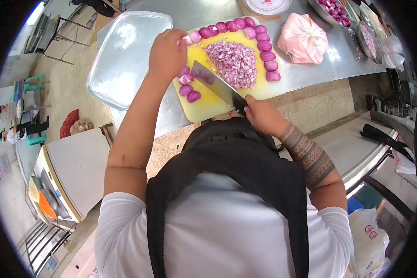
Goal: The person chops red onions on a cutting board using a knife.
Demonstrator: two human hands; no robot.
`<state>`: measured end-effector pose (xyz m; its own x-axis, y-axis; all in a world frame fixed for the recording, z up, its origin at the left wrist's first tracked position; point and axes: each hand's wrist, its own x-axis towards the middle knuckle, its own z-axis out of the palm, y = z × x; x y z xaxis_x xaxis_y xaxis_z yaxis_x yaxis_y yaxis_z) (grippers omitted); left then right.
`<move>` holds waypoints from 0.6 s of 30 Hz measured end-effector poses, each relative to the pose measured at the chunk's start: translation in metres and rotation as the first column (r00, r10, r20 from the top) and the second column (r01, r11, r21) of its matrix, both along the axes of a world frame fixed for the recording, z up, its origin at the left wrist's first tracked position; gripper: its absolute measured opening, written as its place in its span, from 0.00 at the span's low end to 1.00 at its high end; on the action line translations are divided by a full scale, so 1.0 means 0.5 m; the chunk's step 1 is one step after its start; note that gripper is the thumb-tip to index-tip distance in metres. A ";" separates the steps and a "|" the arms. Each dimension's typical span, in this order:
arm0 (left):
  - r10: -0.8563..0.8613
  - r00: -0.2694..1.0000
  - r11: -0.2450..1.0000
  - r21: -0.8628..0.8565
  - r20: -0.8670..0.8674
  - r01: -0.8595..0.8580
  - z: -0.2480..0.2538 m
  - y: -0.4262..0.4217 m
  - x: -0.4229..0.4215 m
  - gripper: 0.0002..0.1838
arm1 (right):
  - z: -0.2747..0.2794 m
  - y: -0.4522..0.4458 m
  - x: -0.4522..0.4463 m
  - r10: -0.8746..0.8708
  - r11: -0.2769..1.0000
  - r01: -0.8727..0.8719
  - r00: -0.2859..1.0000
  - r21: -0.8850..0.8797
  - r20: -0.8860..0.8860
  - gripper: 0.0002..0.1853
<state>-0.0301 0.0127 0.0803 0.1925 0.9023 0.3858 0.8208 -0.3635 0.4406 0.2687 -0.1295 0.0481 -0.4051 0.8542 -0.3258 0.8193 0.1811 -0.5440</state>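
Right hand [264,115] fingers curled round cleaver [216,85] handle, blade over yellow cutting board [201,106] by chopped red onion [234,62], left hand [170,52] up at onion halves [221,27], can't tell its finger pose tbh

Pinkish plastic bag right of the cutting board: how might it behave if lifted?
The bag would probably flex and crinkle, since its skin is wrinkled. It seems unlikely to roll, slumped wide on the table. Its contents are hidden, so weight is uncertain.
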 end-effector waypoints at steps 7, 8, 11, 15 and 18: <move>-0.325 0.938 0.946 -0.067 -0.120 0.319 -0.077 0.153 0.202 0.14 | -0.008 0.094 0.060 0.007 0.997 -0.003 0.999 0.074 -0.052 0.11; -0.353 0.924 0.934 -0.110 -0.147 0.339 -0.090 0.175 0.227 0.15 | 0.003 0.088 0.060 0.011 0.998 -0.009 0.999 0.060 -0.038 0.11; -0.463 0.862 0.886 -0.129 -0.207 0.445 -0.145 0.234 0.276 0.21 | 0.029 0.049 0.078 0.017 0.999 -0.018 0.999 0.042 0.040 0.12; -0.612 0.729 0.790 -0.195 -0.308 0.581 -0.177 0.274 0.306 0.28 | 0.008 0.022 0.127 0.053 0.998 -0.053 0.998 0.019 0.021 0.12; -0.618 0.662 0.783 -0.255 -0.425 0.567 -0.159 0.281 0.325 0.26 | 0.010 0.025 0.141 0.048 0.999 -0.047 0.999 -0.019 0.013 0.11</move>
